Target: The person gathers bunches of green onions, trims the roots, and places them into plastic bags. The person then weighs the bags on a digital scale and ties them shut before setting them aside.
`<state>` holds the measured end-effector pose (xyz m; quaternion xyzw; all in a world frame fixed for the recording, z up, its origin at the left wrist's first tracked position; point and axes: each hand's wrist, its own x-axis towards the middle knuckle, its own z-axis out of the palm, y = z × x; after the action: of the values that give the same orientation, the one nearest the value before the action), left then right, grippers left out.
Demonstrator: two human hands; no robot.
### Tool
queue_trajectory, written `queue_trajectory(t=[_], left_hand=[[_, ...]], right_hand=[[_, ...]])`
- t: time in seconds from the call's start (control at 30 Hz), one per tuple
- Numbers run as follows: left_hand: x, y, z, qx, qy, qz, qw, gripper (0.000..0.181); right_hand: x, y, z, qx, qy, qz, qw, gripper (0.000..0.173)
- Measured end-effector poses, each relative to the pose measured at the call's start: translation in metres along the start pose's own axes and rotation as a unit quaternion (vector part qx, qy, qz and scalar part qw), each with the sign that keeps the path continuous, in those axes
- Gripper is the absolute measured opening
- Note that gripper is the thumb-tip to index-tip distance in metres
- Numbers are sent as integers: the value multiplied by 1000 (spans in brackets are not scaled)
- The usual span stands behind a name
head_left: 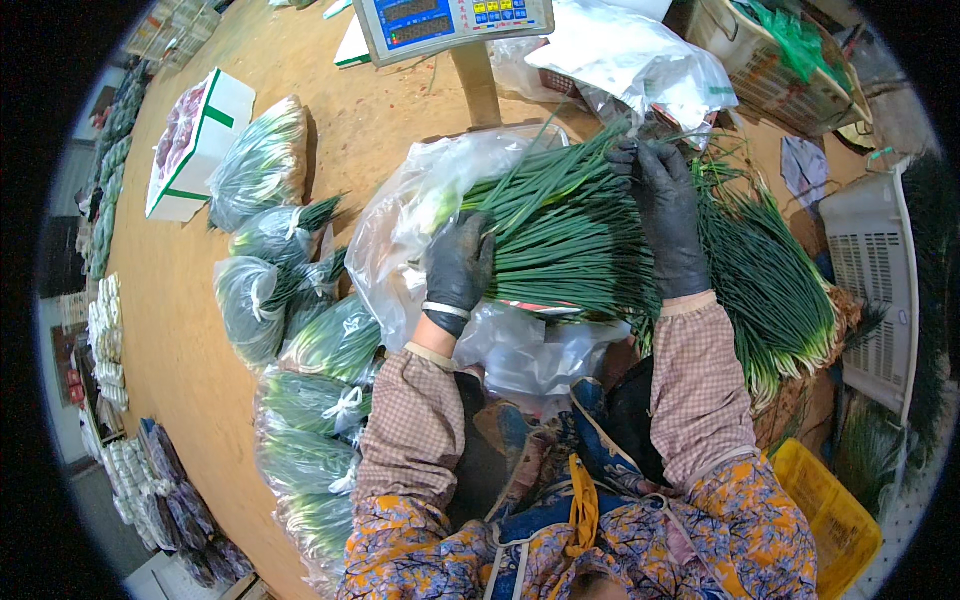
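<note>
A large bunch of green onions [555,240] lies across the scale in front of me. Its pale ends sit inside a clear plastic bag [382,255], while the dark leaves stick out to the right. My left hand [461,259], in a black glove, is curled at the mouth of the bag against the near side of the bunch; it appears to grip the plastic, though its fingertips are hidden. At the far right end of the leaves, my gloved right hand [660,187] has its fingers closed on some leaf tips.
The scale's display [454,22] rises behind the bunch. More loose green onions [772,285] lie to the right, beside a white plastic crate [870,277]. Several bagged bunches [315,405] line the left. A yellow crate [825,517] stands low right, a white foam box [199,146] far left.
</note>
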<state>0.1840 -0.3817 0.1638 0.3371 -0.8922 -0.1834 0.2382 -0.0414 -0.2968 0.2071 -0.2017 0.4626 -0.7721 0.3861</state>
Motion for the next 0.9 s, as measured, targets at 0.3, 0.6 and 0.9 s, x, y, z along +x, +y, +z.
queue_trajectory(t=[0.3,0.6,0.9], left_hand=[[22,36,-9,-41,59,34,997,36],[12,105,-19,-207,62,105,971,40],[-37,148,23,-338,-449,-17,827,57]], right_hand=[[-12,-57,7,152,-101,-127,975,17],[-44,-117,-16,390,-277,-99,873,9],[-92,-87,0,349,-273,87,892,8]])
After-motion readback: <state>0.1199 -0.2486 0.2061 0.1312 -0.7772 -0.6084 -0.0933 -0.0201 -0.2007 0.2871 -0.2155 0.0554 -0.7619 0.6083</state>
